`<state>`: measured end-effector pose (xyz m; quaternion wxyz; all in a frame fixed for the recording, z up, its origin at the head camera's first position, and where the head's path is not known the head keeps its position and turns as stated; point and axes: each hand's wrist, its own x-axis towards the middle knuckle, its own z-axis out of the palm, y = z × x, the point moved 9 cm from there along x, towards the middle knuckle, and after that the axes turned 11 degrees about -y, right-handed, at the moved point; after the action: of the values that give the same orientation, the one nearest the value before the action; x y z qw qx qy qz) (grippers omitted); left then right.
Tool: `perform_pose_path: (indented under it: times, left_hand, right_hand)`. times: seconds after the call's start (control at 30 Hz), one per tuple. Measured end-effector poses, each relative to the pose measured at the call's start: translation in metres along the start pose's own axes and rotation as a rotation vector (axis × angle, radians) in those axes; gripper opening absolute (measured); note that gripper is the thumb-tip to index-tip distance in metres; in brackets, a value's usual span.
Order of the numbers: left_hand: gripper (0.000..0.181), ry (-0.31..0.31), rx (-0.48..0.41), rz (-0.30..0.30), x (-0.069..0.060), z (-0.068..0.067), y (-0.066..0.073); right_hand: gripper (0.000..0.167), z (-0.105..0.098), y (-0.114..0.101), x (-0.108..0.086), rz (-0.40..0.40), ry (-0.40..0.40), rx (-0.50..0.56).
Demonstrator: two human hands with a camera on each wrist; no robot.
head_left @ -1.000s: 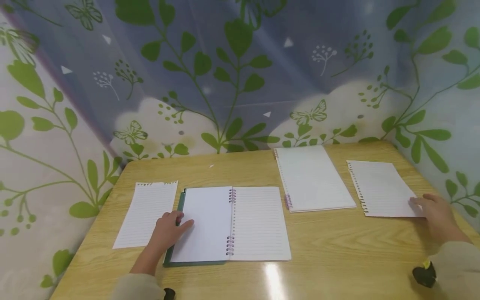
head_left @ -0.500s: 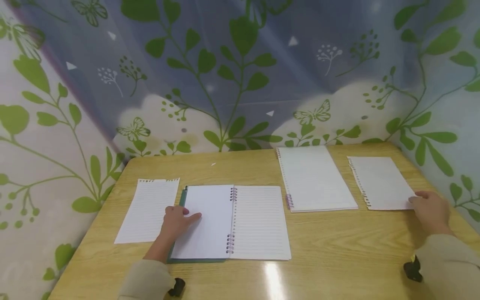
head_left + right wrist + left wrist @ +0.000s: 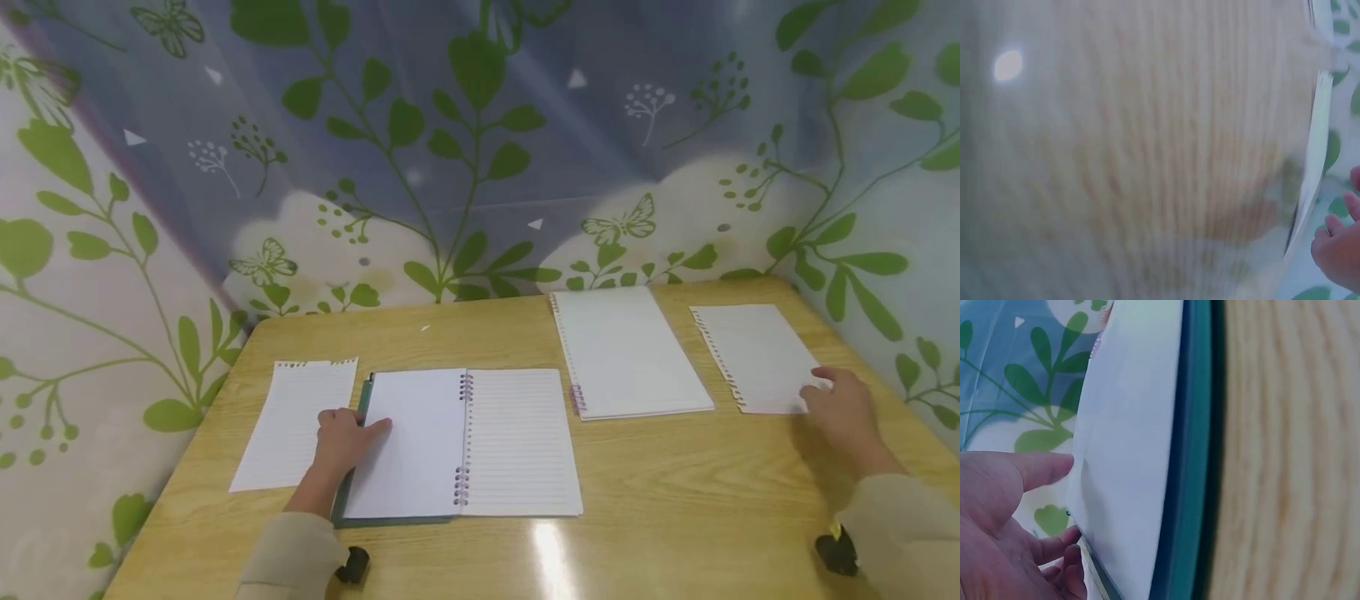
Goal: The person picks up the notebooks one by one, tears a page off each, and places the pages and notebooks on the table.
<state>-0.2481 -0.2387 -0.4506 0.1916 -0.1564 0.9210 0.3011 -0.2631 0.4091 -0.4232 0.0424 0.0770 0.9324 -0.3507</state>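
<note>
An open spiral notebook (image 3: 521, 442) with a green cover (image 3: 397, 522) lies flat, lined page on the right and blank page on the left. My left hand (image 3: 341, 442) is at its left edge, thumb stretched toward the blank page; the left wrist view shows its fingers (image 3: 1060, 547) beside that edge. At the right, a loose torn sheet (image 3: 757, 350) has ragged holes down its left side. Over that sheet's near right corner is my right hand (image 3: 843, 408), thumb and index finger apart, not visibly gripping the paper.
A second spiral pad (image 3: 630, 354) lies between the open notebook and the right sheet. Another torn lined sheet (image 3: 292, 425) sits left of the notebook, its ragged edge at the far end. The wooden table (image 3: 667, 500) meets a patterned leafy curtain (image 3: 480, 167) behind and at both sides.
The right sheet has slid slightly away from me and now lies straighter. My right hand has shifted left and eased off the sheet's corner. My left hand stays by the notebook's edge.
</note>
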Motion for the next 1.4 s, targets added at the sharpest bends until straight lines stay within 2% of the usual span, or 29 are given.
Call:
perform_pose_path:
  times: [0.07, 0.2, 0.3, 0.37, 0.5, 0.6, 0.73, 0.83, 0.97, 1.1, 1.23, 1.4]
  left_hand:
    - [0.059, 0.004, -0.012, 0.007, 0.001, -0.002, -0.003]
    - [0.049, 0.017, -0.111, 0.033, 0.001, -0.011, -0.005]
    - [0.041, 0.016, -0.169, 0.073, -0.002, -0.021, 0.000]
    - [0.036, 0.004, -0.176, 0.102, -0.005, -0.027, 0.006]
    - [0.037, -0.028, -0.180, 0.171, -0.011, -0.037, 0.018]
    - [0.040, -0.045, -0.187, 0.215, -0.017, -0.043, 0.028]
    - [0.046, -0.076, -0.234, 0.250, -0.023, -0.046, 0.043]
    - [0.049, -0.101, -0.297, 0.283, -0.030, -0.044, 0.059]
    - [0.049, -0.139, -0.375, 0.354, -0.040, -0.036, 0.088]
    - [0.049, -0.193, -0.427, 0.415, -0.046, -0.024, 0.115]
    - [0.049, -0.235, -0.442, 0.461, -0.050, -0.011, 0.137]
    - [0.048, -0.292, -0.444, 0.528, -0.058, 0.004, 0.156]
  right_hand:
    - [0.047, 0.005, -0.012, -0.002, -0.033, 0.000, 0.033]
    - [0.042, 0.019, -0.048, -0.007, -0.145, -0.012, 0.021]
    - [0.037, 0.030, -0.081, -0.013, -0.243, -0.038, 0.014]
    - [0.035, 0.040, -0.103, -0.018, -0.297, -0.084, 0.034]
    - [0.034, 0.070, -0.142, -0.029, -0.367, -0.241, 0.109]
    - [0.034, 0.106, -0.162, -0.037, -0.418, -0.439, 0.256]
    - [0.034, 0.158, -0.180, -0.051, -0.432, -0.695, 0.420]
    - [0.034, 0.188, -0.194, -0.062, -0.427, -0.779, 0.430]
    - [0.036, 0.208, -0.223, -0.070, -0.458, -0.798, 0.421]
    - [0.041, 0.215, -0.264, -0.075, -0.532, -0.808, 0.435]
    - [0.047, 0.215, -0.303, -0.084, -0.564, -0.843, 0.515]
    - [0.053, 0.209, -0.324, -0.090, -0.545, -0.852, 0.592]
